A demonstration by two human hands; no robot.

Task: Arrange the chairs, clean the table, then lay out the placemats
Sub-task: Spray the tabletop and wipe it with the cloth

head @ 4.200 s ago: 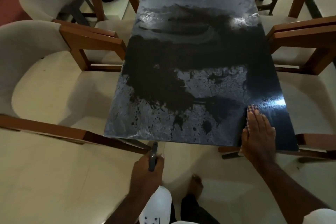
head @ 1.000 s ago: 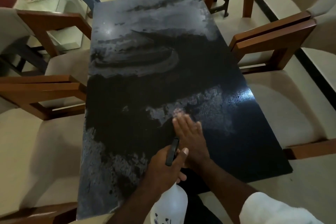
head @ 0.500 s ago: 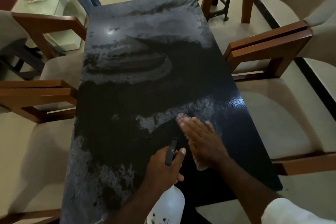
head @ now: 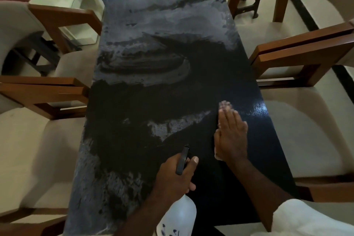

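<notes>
The person is leaning over the dark table (head: pixel 153 44) and pressing the cloth (head: pixel 225 105) flat against it with the right hand (head: pixel 231 136), fingers lying straight and together, so only the checked tip of the cloth is peeking out beyond the fingertips, right of the table's middle and near its glossy right edge. The left hand (head: pixel 175 176) is gripping the neck of the spray bottle (head: pixel 179 214), fingers wrapping round it and the black trigger sticking up above the knuckles, hovering over the near part of the top. To my eye the cloth is looking thin, limp and light, probably damp, so it is likely bunching if pushed by a corner; keeping the whole palm spread on it seems the sound way to hold it, and the wet gloss is probably letting it slide easily. The bottle is looking like light plastic, best taken at the neck. Compared with half a second ago, the wiping hand is sitting further right and a touch further away, and the pale film beside it is looking narrower; the chairs (head: pixel 298 55) are standing where they were
</notes>
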